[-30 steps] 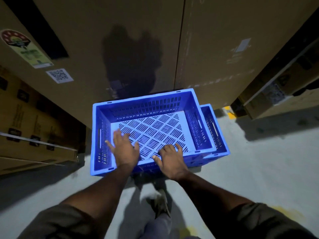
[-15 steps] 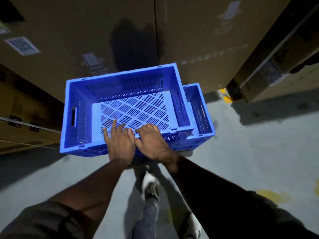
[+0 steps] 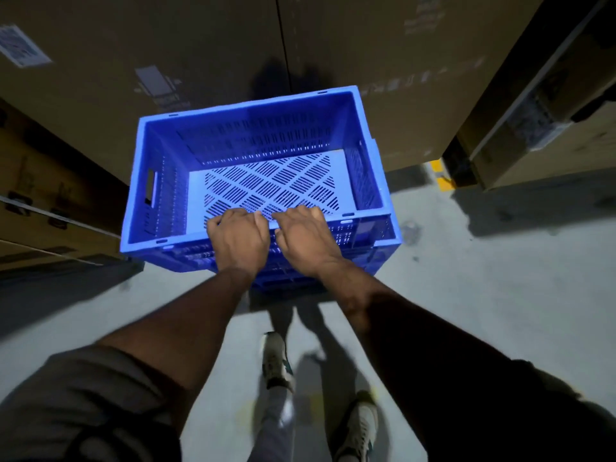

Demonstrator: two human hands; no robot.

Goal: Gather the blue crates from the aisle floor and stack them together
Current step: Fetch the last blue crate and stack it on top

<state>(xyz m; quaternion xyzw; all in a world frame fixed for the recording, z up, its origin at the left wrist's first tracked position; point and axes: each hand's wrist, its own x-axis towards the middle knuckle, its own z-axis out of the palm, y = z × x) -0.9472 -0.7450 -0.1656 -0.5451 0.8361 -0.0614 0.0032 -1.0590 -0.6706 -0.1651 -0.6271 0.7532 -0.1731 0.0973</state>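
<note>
A: On the near rim of the top blue crate (image 3: 256,168), what are the hands doing?

B: Both grips are clamped on it. The left hand (image 3: 238,240) and the right hand (image 3: 308,240) sit side by side near the middle of that rim, fingers curled over the edge into the crate.

A: And where is that crate?

B: It sits in a second blue crate (image 3: 383,243), whose wall shows below and to the right of the top crate's near rim. The pair stands on the grey floor (image 3: 500,295).

A: What surrounds the top crate?

B: Tall cardboard boxes (image 3: 200,55) rise behind it and to its left; more boxes (image 3: 533,128) stand to its right. Two shoes (image 3: 276,360) show on the floor nearer than the crate.
</note>
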